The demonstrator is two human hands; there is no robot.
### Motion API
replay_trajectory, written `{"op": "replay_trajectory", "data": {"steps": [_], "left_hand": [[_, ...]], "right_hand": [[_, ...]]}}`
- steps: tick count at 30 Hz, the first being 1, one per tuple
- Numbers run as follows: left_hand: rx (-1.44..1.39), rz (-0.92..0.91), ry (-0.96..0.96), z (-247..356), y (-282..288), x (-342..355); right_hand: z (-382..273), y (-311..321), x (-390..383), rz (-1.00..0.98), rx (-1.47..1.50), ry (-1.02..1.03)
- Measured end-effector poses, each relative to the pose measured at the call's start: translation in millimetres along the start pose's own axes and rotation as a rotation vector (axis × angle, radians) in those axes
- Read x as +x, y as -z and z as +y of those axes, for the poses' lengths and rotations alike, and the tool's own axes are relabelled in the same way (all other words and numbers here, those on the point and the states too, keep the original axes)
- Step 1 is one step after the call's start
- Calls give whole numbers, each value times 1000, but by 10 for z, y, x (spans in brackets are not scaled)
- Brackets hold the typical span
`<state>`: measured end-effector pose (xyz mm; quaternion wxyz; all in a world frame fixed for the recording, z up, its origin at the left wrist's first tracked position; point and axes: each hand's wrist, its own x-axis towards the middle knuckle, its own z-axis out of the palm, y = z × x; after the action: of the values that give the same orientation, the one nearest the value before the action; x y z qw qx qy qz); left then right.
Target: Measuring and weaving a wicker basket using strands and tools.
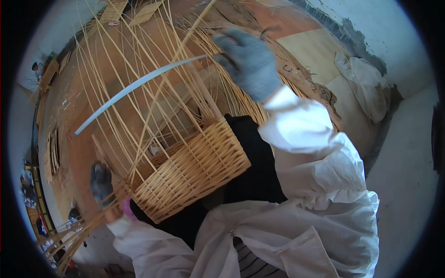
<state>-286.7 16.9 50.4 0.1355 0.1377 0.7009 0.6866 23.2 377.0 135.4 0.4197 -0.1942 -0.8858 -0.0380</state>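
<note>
A rectangular woven wicker basket (197,169) sits tilted on my lap, its tall unwoven stakes (125,99) fanning up and away. High on the right, my right hand (252,62), in a grey glove, is slightly blurred. The near end of a long, curved, pale grey flat strip (139,83) meets its thumb and fingers, and it appears to grip the strip there. The strip arcs leftward across the stakes. Beside the basket's left end is my left hand (101,183), in a dark grey glove, its fingers apart. Loose canes (76,238) run past its wrist toward the lower left.
A pile of long canes (236,99) lies on the floor beyond the basket, partly over brown cloth (301,74). A white sack (364,88) slumps near the right wall. Flat woven panels (113,11) lie at the far left. Another person (37,68) shows at the left edge.
</note>
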Motion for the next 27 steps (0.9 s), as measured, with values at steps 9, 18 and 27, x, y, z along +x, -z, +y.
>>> {"op": "replay_trajectory", "data": {"steps": [9,18,27], "left_hand": [[733,-245,215,-518,324,-1964],[1425,-384,-104,-529,445,-1731],[1430,-341,43,-449,310,-1874]], "right_hand": [[488,666,-3699,38,478,-1361],[265,1026,-6656,-406,220,-2522],[829,53,-6514,-1033,-94,-1698]]}}
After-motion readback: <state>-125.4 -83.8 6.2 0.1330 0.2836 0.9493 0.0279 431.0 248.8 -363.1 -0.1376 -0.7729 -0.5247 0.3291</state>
